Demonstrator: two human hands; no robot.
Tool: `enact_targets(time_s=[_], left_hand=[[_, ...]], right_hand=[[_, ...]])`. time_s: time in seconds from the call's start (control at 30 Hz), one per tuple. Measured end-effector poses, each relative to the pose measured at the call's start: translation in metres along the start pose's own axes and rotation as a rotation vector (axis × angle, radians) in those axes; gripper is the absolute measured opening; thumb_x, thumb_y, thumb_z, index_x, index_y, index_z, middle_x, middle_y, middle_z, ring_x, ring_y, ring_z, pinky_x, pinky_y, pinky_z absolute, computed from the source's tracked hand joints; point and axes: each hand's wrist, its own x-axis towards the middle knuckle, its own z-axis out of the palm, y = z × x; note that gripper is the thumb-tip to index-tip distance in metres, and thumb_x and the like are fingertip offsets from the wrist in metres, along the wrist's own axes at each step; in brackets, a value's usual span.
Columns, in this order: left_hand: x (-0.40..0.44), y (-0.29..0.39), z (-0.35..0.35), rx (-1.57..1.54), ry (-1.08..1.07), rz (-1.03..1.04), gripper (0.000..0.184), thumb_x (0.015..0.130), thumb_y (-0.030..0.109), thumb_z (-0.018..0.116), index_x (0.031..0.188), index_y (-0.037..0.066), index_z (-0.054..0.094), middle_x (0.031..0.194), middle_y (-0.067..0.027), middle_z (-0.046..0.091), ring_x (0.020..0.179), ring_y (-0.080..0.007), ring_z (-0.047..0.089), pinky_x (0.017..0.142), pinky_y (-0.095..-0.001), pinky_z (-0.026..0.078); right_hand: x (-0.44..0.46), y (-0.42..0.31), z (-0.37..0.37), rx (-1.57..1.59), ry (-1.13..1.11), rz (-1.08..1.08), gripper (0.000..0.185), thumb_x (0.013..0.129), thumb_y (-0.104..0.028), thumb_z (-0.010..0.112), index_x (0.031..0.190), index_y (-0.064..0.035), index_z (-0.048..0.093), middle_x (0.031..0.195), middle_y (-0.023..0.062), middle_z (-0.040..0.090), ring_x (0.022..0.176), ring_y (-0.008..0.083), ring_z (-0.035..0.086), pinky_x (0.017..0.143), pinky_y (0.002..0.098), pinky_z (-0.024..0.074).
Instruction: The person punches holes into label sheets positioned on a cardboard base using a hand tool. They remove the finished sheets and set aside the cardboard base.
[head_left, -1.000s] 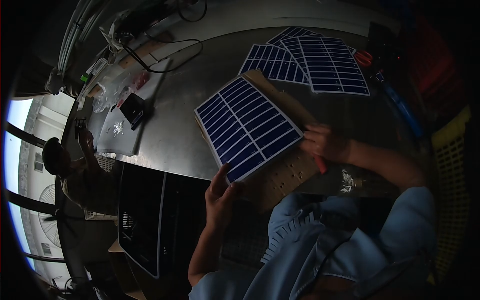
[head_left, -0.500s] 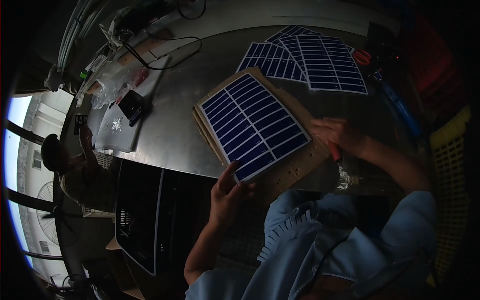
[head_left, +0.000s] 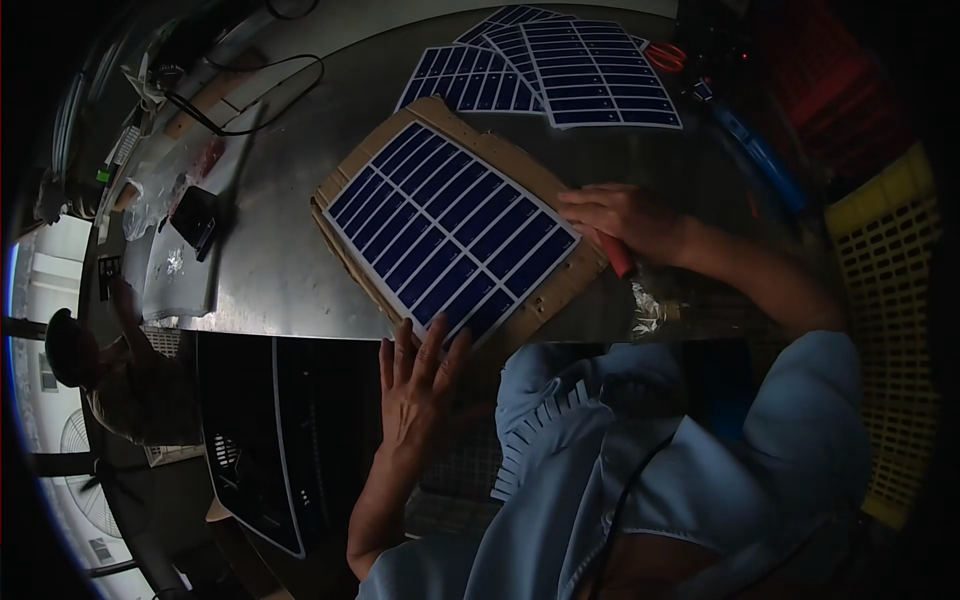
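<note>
A sheet of dark blue rectangular labels [head_left: 450, 232] lies on a piece of brown cardboard [head_left: 560, 300] on the metal table. My left hand [head_left: 415, 385] has its fingers spread, their tips at the sheet's near edge. At the cardboard's right edge, my right hand [head_left: 632, 222] is wrapped round a red-handled tool [head_left: 615, 254], whose far end is hard to make out. Beyond the cardboard, several more blue label sheets [head_left: 600, 75] overlap one another.
Red-handled scissors [head_left: 665, 57] and a blue tool [head_left: 760, 155] lie at the right, near a yellow crate [head_left: 885, 240]. A small black device [head_left: 195, 220] rests at the left. Crumpled scraps [head_left: 646, 308] lie by the near edge. Another person [head_left: 130, 385] is at far left.
The whole view has shifted, with things now further left and up. My left hand has opened its fingers from the sheet's corner. The sheet and cardboard have turned slightly. My right hand keeps the red tool.
</note>
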Motion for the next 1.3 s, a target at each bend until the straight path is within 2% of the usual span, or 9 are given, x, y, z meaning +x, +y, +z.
enact_targets(time_s=[0.03, 0.13, 0.27, 0.53, 0.9, 1.0, 1.13, 1.2, 1.3], left_hand=[[-0.002, -0.005, 0.01, -0.114, -0.091, -0.045, 0.088, 0.063, 0.028, 0.081, 0.139, 0.025, 0.037, 0.147, -0.0133, 0.027, 0.135, -0.0447, 0.021, 0.108, -0.0597, 0.019], [-0.007, -0.022, 0.028, -0.06, 0.011, -0.016, 0.089, 0.061, 0.033, 0.081, 0.139, 0.023, 0.038, 0.147, -0.0132, 0.03, 0.135, -0.0441, 0.021, 0.108, -0.059, 0.02], [-0.006, -0.023, 0.007, -0.194, -0.054, -0.039, 0.079, 0.065, 0.03, 0.08, 0.135, 0.021, 0.044, 0.148, -0.0138, 0.027, 0.136, -0.044, 0.019, 0.108, -0.0594, 0.021], [0.005, -0.049, 0.014, -0.322, 0.041, -0.045, 0.044, 0.07, 0.016, 0.076, 0.112, 0.01, 0.061, 0.138, -0.0159, 0.043, 0.132, -0.0393, 0.033, 0.103, -0.05, 0.037], [0.007, -0.055, 0.002, -0.137, 0.1, -0.24, 0.029, 0.071, 0.009, 0.071, 0.099, 0.005, 0.063, 0.129, -0.0165, 0.052, 0.127, -0.0374, 0.041, 0.106, -0.0491, 0.034], [0.01, -0.036, 0.004, -0.134, 0.14, -0.168, 0.031, 0.071, 0.011, 0.073, 0.1, 0.006, 0.064, 0.129, -0.0164, 0.052, 0.126, -0.0376, 0.042, 0.105, -0.05, 0.033], [0.029, -0.009, 0.012, -0.226, 0.087, 0.02, 0.06, 0.069, 0.021, 0.076, 0.123, 0.01, 0.054, 0.135, -0.0142, 0.046, 0.127, -0.0363, 0.041, 0.106, -0.0497, 0.031], [0.041, -0.003, 0.019, -0.226, 0.058, 0.014, 0.062, 0.069, 0.023, 0.076, 0.125, 0.011, 0.052, 0.136, -0.0128, 0.046, 0.128, -0.0358, 0.04, 0.106, -0.0491, 0.031], [0.049, 0.002, 0.029, -0.188, 0.044, 0.005, 0.066, 0.07, 0.027, 0.075, 0.128, 0.012, 0.051, 0.137, -0.0099, 0.045, 0.127, -0.0344, 0.04, 0.106, -0.0482, 0.032]], right_hand=[[0.001, -0.001, 0.0, 0.001, -0.003, -0.005, 0.027, 0.078, -0.01, 0.065, 0.104, -0.0031, 0.062, 0.115, 0.0153, 0.06, 0.096, 0.0285, 0.063, 0.084, 0.0337, 0.0521], [0.003, -0.004, 0.003, 0.008, -0.001, -0.028, 0.027, 0.077, -0.011, 0.065, 0.103, -0.0027, 0.062, 0.114, 0.016, 0.06, 0.096, 0.0285, 0.063, 0.084, 0.0334, 0.0519], [0.004, -0.009, 0.009, -0.077, 0.004, -0.096, 0.028, 0.076, -0.01, 0.065, 0.103, -0.0025, 0.062, 0.114, 0.0171, 0.059, 0.096, 0.0292, 0.062, 0.084, 0.0338, 0.0518], [0.008, -0.019, 0.006, -0.132, 0.028, -0.106, 0.024, 0.077, -0.009, 0.063, 0.1, -0.0015, 0.061, 0.113, 0.0181, 0.059, 0.094, 0.0298, 0.063, 0.083, 0.0337, 0.0526], [0.029, -0.029, 0.019, -0.081, -0.018, -0.179, 0.027, 0.079, -0.013, 0.063, 0.103, 0.0, 0.061, 0.112, 0.0206, 0.06, 0.094, 0.0312, 0.064, 0.084, 0.0342, 0.0538], [0.04, -0.026, 0.009, 0.136, -0.01, -0.17, 0.032, 0.084, -0.023, 0.063, 0.108, -0.002, 0.061, 0.113, 0.0204, 0.06, 0.097, 0.03, 0.064, 0.083, 0.0353, 0.0537], [0.059, -0.033, -0.015, 0.49, 0.161, 0.006, 0.04, 0.086, -0.04, 0.062, 0.104, -0.0046, 0.064, 0.106, 0.0173, 0.064, 0.091, 0.0266, 0.066, 0.078, 0.0347, 0.054], [0.059, -0.037, -0.022, 0.799, -0.071, 0.179, 0.039, 0.087, -0.04, 0.061, 0.099, -0.003, 0.066, 0.094, 0.014, 0.068, 0.083, 0.0246, 0.067, 0.073, 0.0319, 0.0532], [0.053, -0.038, -0.018, 0.855, -0.287, 0.348, 0.041, 0.086, -0.042, 0.062, 0.094, -0.0015, 0.067, 0.084, 0.0115, 0.068, 0.076, 0.0213, 0.067, 0.069, 0.0299, 0.052]])
